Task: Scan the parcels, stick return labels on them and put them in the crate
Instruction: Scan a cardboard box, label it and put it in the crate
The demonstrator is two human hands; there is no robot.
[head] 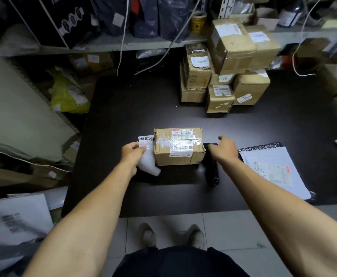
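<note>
Left hand (pixel 132 151) pinches a white return label (pixel 146 144) beside the taped cardboard parcel (pixel 178 146) on the dark table (pixel 135 108); right hand (pixel 224 149) hovers with loose fingers over the black scanner (pixel 211 170).

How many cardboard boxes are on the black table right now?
8 visible: one parcel between the hands near the front edge, and seven in the stack at the table's far right. More may be hidden behind the stack.

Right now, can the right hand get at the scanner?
Probably yes. The right hand hovers over the head of the scanner, which lies on the table just right of the box. Nothing sits between them; the fingers look relaxed.
</note>
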